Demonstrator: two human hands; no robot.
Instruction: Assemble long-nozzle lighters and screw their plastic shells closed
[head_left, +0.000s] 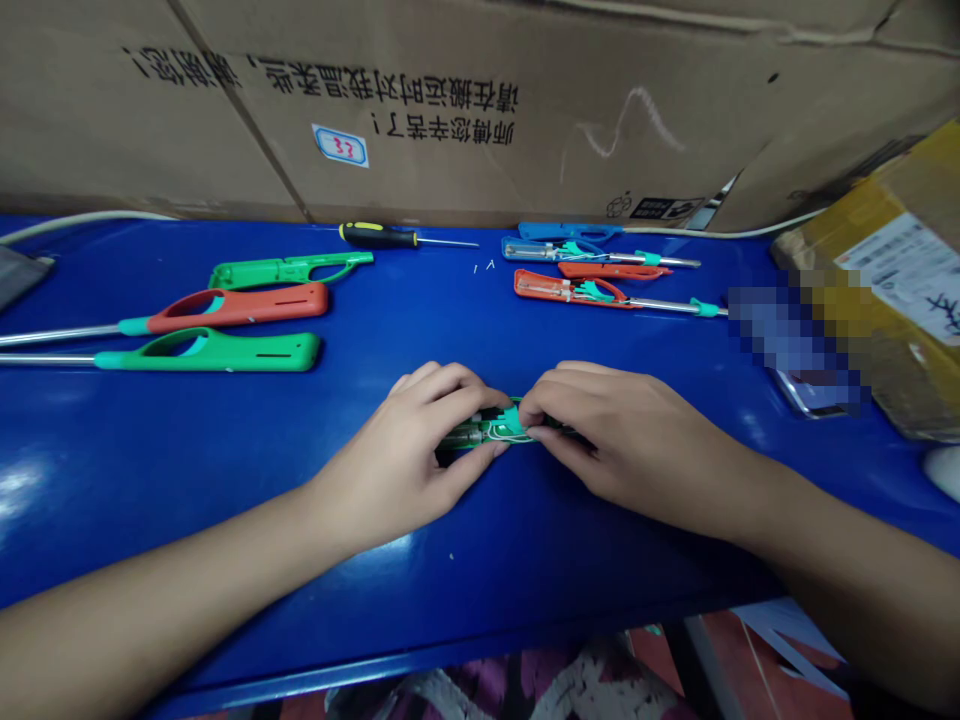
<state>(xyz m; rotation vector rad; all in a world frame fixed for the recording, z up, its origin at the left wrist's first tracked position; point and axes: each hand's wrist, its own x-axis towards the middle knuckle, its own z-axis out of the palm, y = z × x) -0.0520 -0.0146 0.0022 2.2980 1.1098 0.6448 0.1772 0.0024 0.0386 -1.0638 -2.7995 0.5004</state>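
Near the front of the blue table, a green lighter handle half [463,437] lies open-side up between my hands, with a clear tank, white wires and a teal trigger piece [506,420] showing inside. My left hand [424,440] grips its left end, thumb along the near edge and fingers along the far edge. The thumb and fingers of my right hand [600,425] are pinched together at the right part, by the trigger and wires. What exactly that pinch holds is hidden behind the fingers.
At left lie a green lighter [225,352], an orange lighter [247,305] and a green shell half [262,270]. A screwdriver [382,236] sits behind. Opened blue [529,249] and orange [544,286] lighters lie back right. Cardboard [420,190] walls the rear; a taped box [862,290] stands right.
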